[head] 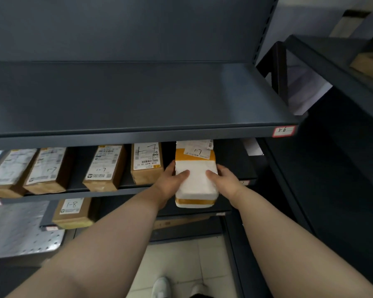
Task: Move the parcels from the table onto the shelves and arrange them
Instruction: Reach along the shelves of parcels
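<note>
Gripping in left hand and right hand, fingers curled round its sides, a white foam-wrapped parcel with yellow tape, frame centre, half onto the dark metal shelf. Could tip off if released early.

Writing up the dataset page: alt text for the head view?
Left hand and right hand grip a white, yellow-taped parcel at the front edge of a dark shelf, right of four brown boxes. Another box sits one shelf down.
</note>
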